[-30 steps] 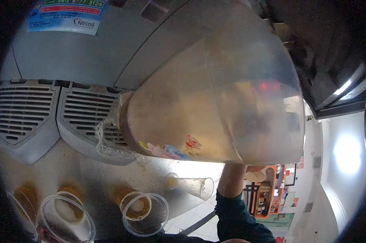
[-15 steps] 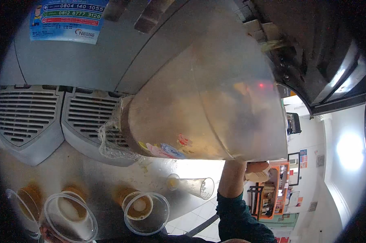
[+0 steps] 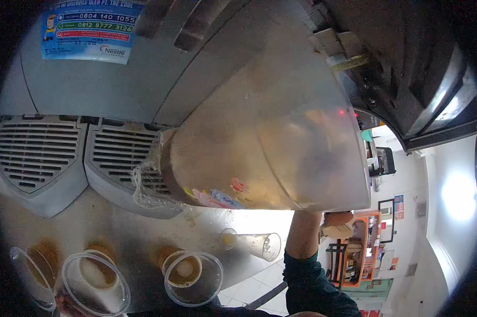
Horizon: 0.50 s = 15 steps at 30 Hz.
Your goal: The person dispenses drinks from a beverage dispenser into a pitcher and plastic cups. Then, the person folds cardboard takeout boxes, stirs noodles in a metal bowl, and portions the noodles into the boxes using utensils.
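Note:
A large translucent plastic container (image 3: 259,142) with printed flowers fills the middle of the view. Its narrow end, with crumpled clear wrap (image 3: 148,182), is over the right-hand drip grille. My right forearm (image 3: 303,235), in a dark green sleeve, rises from below to the container's lower edge; the hand is mostly hidden behind it. At bottom left, a small part of my left hand (image 3: 69,305) shows beside a clear plastic cup (image 3: 94,282) with brown drink. Its grip is hidden. Another clear cup (image 3: 193,278) with brown drink is to its right.
A third cup (image 3: 33,277) is at far left. A small clear tumbler (image 3: 257,246) lies toward the counter's (image 3: 138,227) right end. Behind are a grey machine (image 3: 106,87) with a blue sticker and slotted drip trays (image 3: 40,153). Orange shelves (image 3: 362,248) appear at right.
The machine, drip trays and cups appear slightly lower and farther right as the view shifts. The container's wide end appears slightly farther left. My right forearm stays at its lower edge.

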Each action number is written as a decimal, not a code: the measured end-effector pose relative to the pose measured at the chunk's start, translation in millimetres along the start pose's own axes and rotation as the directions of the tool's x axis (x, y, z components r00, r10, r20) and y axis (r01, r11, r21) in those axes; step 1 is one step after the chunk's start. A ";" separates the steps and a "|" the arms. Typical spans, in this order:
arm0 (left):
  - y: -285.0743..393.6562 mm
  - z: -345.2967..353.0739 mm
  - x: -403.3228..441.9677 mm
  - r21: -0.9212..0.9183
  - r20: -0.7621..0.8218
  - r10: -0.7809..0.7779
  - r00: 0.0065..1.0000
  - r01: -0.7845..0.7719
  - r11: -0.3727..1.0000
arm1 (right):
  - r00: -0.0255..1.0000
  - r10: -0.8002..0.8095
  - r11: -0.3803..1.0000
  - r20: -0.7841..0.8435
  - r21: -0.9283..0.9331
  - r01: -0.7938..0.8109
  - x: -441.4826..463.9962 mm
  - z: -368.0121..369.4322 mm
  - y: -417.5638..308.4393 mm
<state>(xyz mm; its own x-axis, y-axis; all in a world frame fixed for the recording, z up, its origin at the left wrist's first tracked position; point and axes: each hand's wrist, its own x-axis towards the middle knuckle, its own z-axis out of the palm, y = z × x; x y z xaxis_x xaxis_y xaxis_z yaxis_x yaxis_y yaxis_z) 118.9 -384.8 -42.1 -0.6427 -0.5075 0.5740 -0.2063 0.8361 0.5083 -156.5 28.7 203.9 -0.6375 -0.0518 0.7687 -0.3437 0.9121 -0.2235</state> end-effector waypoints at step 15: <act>46.0 7.5 16.6 -0.545 -0.024 -0.545 0.838 0.446 0.710 | 0.998 -0.064 0.993 0.006 -0.101 0.064 4.2 2.3 1.3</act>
<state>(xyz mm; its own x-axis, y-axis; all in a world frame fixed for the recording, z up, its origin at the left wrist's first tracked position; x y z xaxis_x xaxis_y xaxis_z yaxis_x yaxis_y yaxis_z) 93.2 -353.2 -14.1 -0.4083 -0.8861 0.2193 -0.0315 0.2538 0.9667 -161.2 28.7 205.4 -0.6185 -0.1123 0.7777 -0.3124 0.9433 -0.1122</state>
